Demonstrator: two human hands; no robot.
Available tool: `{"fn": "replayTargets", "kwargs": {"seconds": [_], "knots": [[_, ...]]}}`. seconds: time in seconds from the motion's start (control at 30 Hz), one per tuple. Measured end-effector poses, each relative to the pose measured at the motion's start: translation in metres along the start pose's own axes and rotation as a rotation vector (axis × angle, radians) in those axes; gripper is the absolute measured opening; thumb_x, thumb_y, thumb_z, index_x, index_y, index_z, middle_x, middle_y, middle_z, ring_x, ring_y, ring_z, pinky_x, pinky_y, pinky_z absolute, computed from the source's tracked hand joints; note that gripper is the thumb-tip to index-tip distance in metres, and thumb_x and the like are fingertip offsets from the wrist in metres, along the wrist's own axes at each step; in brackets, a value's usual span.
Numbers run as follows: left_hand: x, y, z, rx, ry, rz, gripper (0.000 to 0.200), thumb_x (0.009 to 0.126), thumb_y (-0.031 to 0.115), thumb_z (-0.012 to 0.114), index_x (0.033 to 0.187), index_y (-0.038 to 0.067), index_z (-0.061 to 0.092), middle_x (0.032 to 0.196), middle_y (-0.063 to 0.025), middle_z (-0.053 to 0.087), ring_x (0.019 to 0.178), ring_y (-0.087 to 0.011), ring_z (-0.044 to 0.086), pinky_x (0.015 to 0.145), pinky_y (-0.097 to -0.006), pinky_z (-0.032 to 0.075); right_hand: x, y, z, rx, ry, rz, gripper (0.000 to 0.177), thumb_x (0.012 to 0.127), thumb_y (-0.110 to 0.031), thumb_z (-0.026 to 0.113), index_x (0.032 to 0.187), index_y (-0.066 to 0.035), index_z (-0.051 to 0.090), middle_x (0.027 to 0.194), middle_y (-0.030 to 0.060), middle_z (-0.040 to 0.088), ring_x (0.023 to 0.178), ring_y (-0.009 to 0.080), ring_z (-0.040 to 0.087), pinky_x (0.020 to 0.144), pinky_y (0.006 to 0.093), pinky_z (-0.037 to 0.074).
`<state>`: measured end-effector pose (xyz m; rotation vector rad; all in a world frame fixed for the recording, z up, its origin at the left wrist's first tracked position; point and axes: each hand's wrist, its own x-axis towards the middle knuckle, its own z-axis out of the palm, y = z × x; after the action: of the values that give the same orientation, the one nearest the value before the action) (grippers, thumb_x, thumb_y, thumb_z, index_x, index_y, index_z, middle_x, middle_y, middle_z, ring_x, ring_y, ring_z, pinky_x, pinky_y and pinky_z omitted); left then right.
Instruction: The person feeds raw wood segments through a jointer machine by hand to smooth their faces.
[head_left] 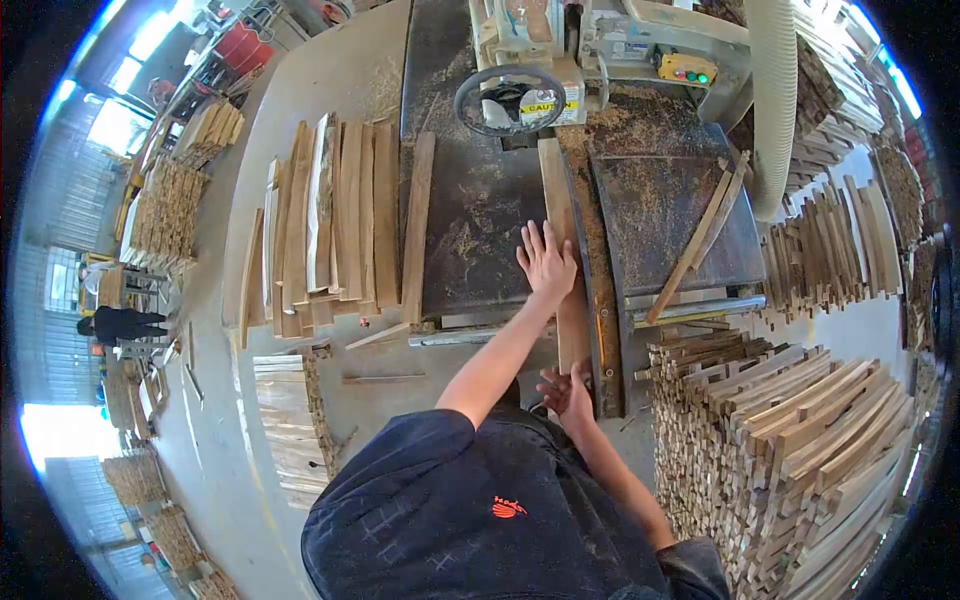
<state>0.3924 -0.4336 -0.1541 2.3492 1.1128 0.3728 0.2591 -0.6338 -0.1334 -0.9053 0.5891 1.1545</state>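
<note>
A long wooden board (572, 335) lies lengthwise on the dark machine table, alongside a raised metal rail (597, 290). My left hand (547, 262) rests flat on top of the board, its fingers stretched forward and somewhat spread. At the board's near end, my right hand (568, 400) has its thumb against the wood and its fingers partly curled; part of its grip is hidden. Ahead of the board stands the saw machine's housing (555, 95), with a black handwheel (510, 100) and a yellow caution label. The blade is not visible.
Several boards (340, 215) lie left of the machine table, with a single board (418, 225) nearer. Two strips (700, 235) lie on the right-hand table. Large timber stacks (790, 450) stand at right. A ribbed hose (773, 100) hangs beside the machine. A person (125, 325) is far left.
</note>
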Motion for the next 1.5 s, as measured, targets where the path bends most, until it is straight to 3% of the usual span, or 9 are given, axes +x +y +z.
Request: {"fn": "replayTargets", "kwargs": {"seconds": [0.13, 0.23, 0.37, 0.6, 0.8, 1.1, 1.17, 1.3, 1.5], "knots": [[0.063, 0.007, 0.008, 0.049, 0.033, -0.011, 0.061, 0.098, 0.038, 0.043, 0.148, 0.007, 0.029, 0.157, -0.021, 0.016, 0.147, -0.036, 0.008, 0.115, -0.0536, 0.009, 0.047, -0.031, 0.031, -0.33, 0.15, -0.083, 0.064, 0.095, -0.062, 0.042, 0.113, -0.002, 0.057, 0.082, 0.0117, 0.069, 0.052, 0.0161, 0.056, 0.043, 0.0268, 0.04], [0.109, 0.006, 0.018, 0.031, 0.143, 0.046, 0.053, 0.097, 0.034, 0.044, 0.138, 0.002, 0.038, 0.153, -0.0244, 0.022, 0.144, -0.0383, 0.015, 0.115, -0.0541, 0.012, 0.073, -0.054, 0.064, -0.402, 0.213, -0.191, 0.058, 0.096, -0.059, 0.044, 0.087, -0.003, 0.058, 0.047, 0.0013, 0.043, 0.038, 0.0134, 0.043, 0.035, 0.027, 0.026], [0.146, 0.01, 0.023, 0.041, 0.285, 0.068, 0.042, 0.095, 0.032, 0.049, 0.123, 0.001, 0.047, 0.147, -0.0274, 0.03, 0.139, -0.0412, 0.025, 0.11, -0.0568, 0.021, 0.098, -0.074, 0.105, -0.394, 0.427, -0.161, 0.055, 0.098, -0.055, 0.042, 0.075, -0.006, 0.049, 0.048, -0.0015, 0.035, 0.037, 0.0114, 0.033, 0.033, 0.0286, 0.021], [0.202, 0.007, 0.007, -0.393, 0.45, -0.11, 0.021, 0.085, 0.013, 0.059, 0.104, 0.005, 0.063, 0.127, -0.0215, 0.049, 0.125, -0.0377, 0.04, 0.102, -0.0514, 0.03, 0.148, -0.123, 0.132, -0.193, 0.275, -0.096, 0.047, 0.096, -0.055, 0.048, 0.078, -0.011, 0.044, 0.054, -0.0024, 0.033, 0.042, 0.0112, 0.032, 0.036, 0.0257, 0.022], [0.156, -0.075, -0.083, -0.507, 0.558, 0.265, 0.013, 0.074, 0.002, 0.074, 0.085, 0.006, 0.069, 0.093, -0.0122, 0.062, 0.088, -0.0307, 0.059, 0.075, -0.0402, 0.048, 0.168, -0.155, 0.168, -0.131, 0.198, -0.14, 0.043, 0.093, -0.055, 0.054, 0.074, -0.017, 0.045, 0.054, -0.0058, 0.031, 0.045, 0.0088, 0.03, 0.039, 0.025, 0.022], [0.074, -0.224, -0.285, 0.209, 0.734, -0.014, 0.034, 0.075, 0.012, 0.077, 0.107, 0.009, 0.068, 0.12, -0.0148, 0.057, 0.114, -0.0351, 0.05, 0.096, -0.0434, 0.041, 0.235, -0.21, 0.203, -0.173, 0.14, -0.126, 0.043, 0.096, -0.054, 0.047, 0.075, -0.017, 0.048, 0.053, -0.0064, 0.037, 0.045, 0.0095, 0.038, 0.039, 0.0247, 0.026], [0.082, -0.242, -0.318, 0.391, 0.647, -0.266, 0.052, 0.076, 0.032, 0.078, 0.121, 0.011, 0.062, 0.131, -0.0173, 0.047, 0.123, -0.0363, 0.042, 0.101, -0.0453, 0.037, 0.247, -0.224, 0.217, -0.203, 0.13, -0.129, 0.044, 0.096, -0.055, 0.045, 0.074, -0.017, 0.048, 0.053, -0.0063, 0.037, 0.045, 0.0096, 0.037, 0.039, 0.0248, 0.026], [0.093, -0.294, -0.334, 0.422, 0.361, -0.241, 0.075, 0.076, 0.063, 0.067, 0.13, 0.012, 0.058, 0.127, -0.0161, 0.046, 0.12, -0.0355, 0.041, 0.099, -0.0468, 0.037, 0.284, -0.245, 0.23, -0.247, 0.137, -0.183, 0.046, 0.097, -0.058, 0.043, 0.076, -0.016, 0.046, 0.055, -0.0051, 0.038, 0.045, 0.0097, 0.035, 0.038, 0.0255, 0.025], [0.116, -0.324, -0.343, 0.218, 0.31, -0.192, 0.067, 0.072, 0.056, 0.074, 0.123, 0.015, 0.063, 0.125, -0.0148, 0.047, 0.12, -0.0343, 0.04, 0.1, -0.0452, 0.036, 0.305, -0.247, 0.255, -0.348, 0.178, -0.361, 0.04, 0.096, -0.052, 0.049, 0.079, -0.016, 0.049, 0.059, -0.0062, 0.04, 0.044, 0.0076, 0.037, 0.036, 0.0227, 0.024]]}}
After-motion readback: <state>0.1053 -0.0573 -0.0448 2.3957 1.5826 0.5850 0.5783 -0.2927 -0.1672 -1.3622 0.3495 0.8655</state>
